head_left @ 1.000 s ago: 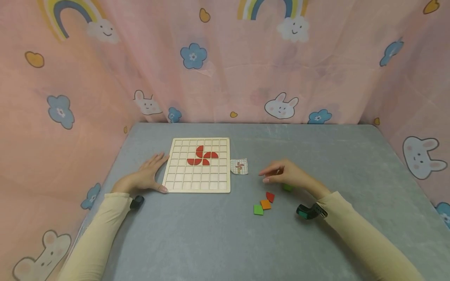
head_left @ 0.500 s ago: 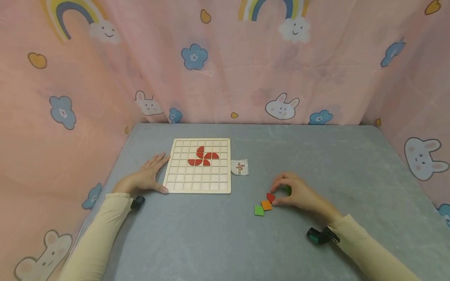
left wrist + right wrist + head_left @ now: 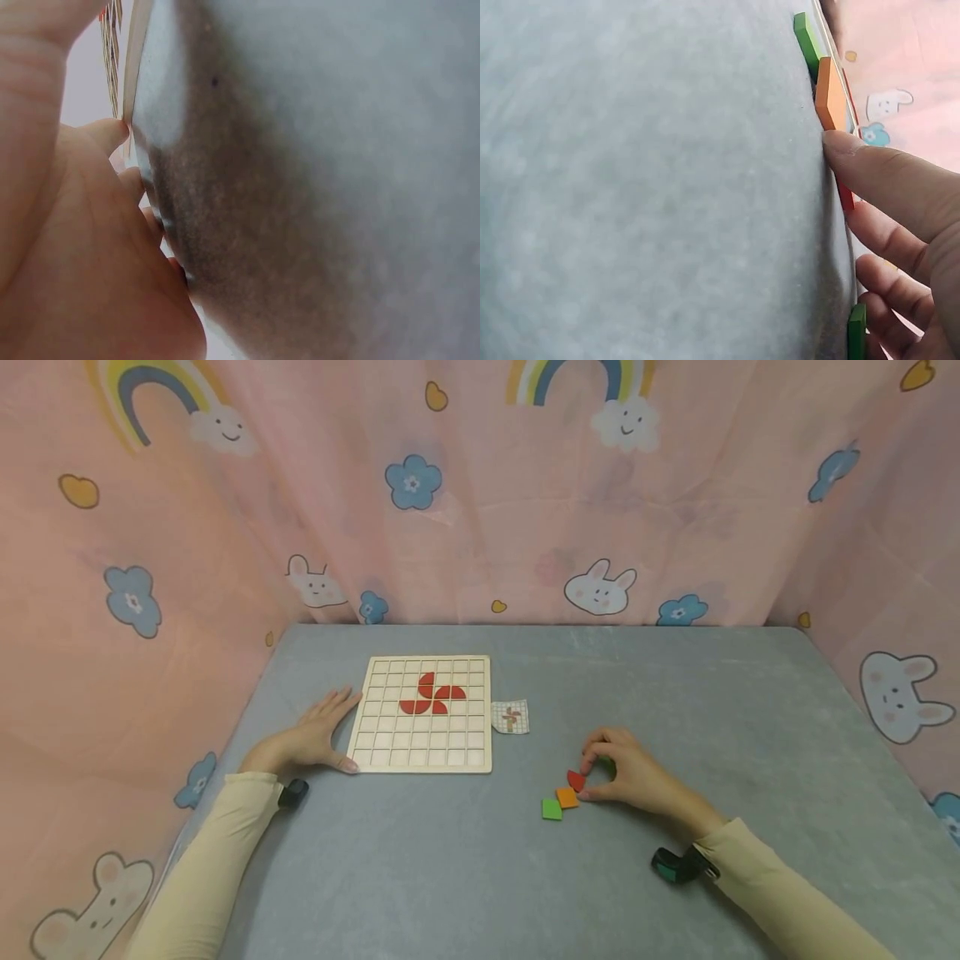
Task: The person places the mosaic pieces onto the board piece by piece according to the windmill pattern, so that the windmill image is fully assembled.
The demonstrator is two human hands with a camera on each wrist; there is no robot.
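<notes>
A pink curtain (image 3: 495, 468) hangs behind the grey desk (image 3: 420, 877). Left of centre lies the gridded board (image 3: 450, 739), the left-hand grip (image 3: 318, 731) resting, fingers apart, against its left edge. The right-hand grip (image 3: 636, 777) is clamped, thumb and finger, on a red piece (image 3: 575, 779) at the desk top. The board bears a red pinwheel (image 3: 428, 692); a card (image 3: 511, 717) sits beside it. An orange tile (image 3: 567, 797) and green tile (image 3: 552, 809) lie near.

L hand (image 3: 315, 734) w/ thumb (image 3: 343, 763) well apart from fingers (image 3: 330, 703), R hand (image 3: 637, 777) in pinch pose
</notes>
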